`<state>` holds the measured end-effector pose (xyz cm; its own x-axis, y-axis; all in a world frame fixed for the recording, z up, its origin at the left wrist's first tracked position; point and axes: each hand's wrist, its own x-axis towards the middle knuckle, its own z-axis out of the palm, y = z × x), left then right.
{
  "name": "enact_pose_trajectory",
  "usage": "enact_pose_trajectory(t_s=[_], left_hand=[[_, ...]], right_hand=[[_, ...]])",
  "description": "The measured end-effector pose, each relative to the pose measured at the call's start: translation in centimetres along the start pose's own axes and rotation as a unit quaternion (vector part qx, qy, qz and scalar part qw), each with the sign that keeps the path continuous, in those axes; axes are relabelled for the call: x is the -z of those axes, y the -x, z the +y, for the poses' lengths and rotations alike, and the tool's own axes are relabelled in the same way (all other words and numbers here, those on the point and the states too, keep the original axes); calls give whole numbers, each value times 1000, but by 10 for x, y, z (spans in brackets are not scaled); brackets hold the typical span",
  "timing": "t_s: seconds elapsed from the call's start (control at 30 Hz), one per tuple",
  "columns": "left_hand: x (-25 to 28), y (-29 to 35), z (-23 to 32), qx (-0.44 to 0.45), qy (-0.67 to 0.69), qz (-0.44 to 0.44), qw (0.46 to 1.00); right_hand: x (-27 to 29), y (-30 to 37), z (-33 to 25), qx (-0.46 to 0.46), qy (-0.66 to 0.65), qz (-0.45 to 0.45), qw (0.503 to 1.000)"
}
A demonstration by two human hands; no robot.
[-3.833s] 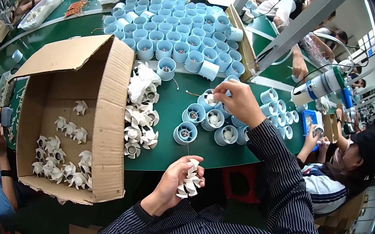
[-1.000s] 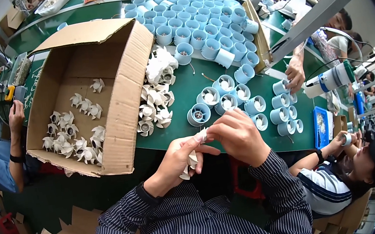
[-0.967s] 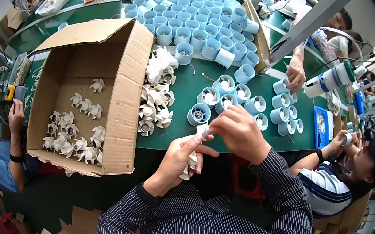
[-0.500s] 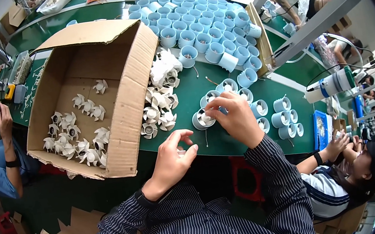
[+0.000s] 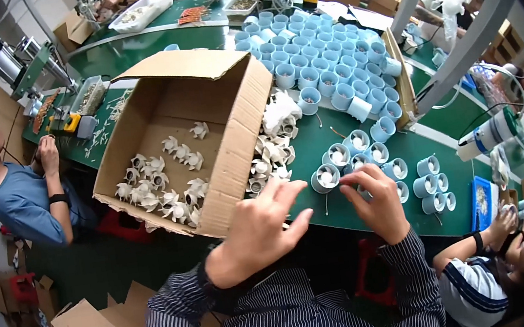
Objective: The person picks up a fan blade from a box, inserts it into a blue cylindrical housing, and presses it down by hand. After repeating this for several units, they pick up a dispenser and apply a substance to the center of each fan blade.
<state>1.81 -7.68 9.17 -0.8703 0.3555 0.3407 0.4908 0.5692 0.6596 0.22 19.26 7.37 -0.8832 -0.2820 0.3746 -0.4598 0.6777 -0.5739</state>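
Several light blue cups with white fan-blade pieces inside stand at the table's near edge; the foremost cup (image 5: pixel 325 178) has a thin wire trailing below it. Just right of this cup is my right hand (image 5: pixel 379 199), its fingers bent and thumb apart, with nothing visible between them. My left hand (image 5: pixel 260 226) hovers by the carton's near right corner, thumb and fingers spread. A small white bit shows under its thumb, too little to name. Beyond that hand, a pile of white impellers (image 5: pixel 271 154) lies between the carton and the cups, partly hidden by my fingers.
An open cardboard carton (image 5: pixel 237 147) at left holds more loose white impellers (image 5: pixel 159 189). A large group of blue cups (image 5: pixel 327 55) fills the back of the green table (image 5: pixel 309 117). More cups (image 5: pixel 430 184) stand at right, near a blue tray (image 5: pixel 481 202). Co-workers sit on both sides.
My right hand has drawn back from the front cup to its right, and its fingers have parted. My left hand has spread wider and come nearer the impeller pile. The whole view has shifted.
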Motion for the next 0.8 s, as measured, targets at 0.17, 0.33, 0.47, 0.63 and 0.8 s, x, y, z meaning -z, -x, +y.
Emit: enact_pose_trajectory(t_s=[0.17,0.33,0.47,0.63,0.8], left_hand=[[100,-19,-46,97,-140,16,985],[151,-3,-158,235,-182,-100,949],[164,3,-152,184,-276,-162,929],[108,-17,-21,67,-292,-64,952],[-38,-38,22,-2,-37,-100,994]], right_hand=[[33,48,2,-76,-48,49,995],[42,85,21,-122,-86,103,983],[49,113,32,-137,-88,148,976],[51,134,38,-196,-92,169,961],[44,134,42,-196,-76,209,955]])
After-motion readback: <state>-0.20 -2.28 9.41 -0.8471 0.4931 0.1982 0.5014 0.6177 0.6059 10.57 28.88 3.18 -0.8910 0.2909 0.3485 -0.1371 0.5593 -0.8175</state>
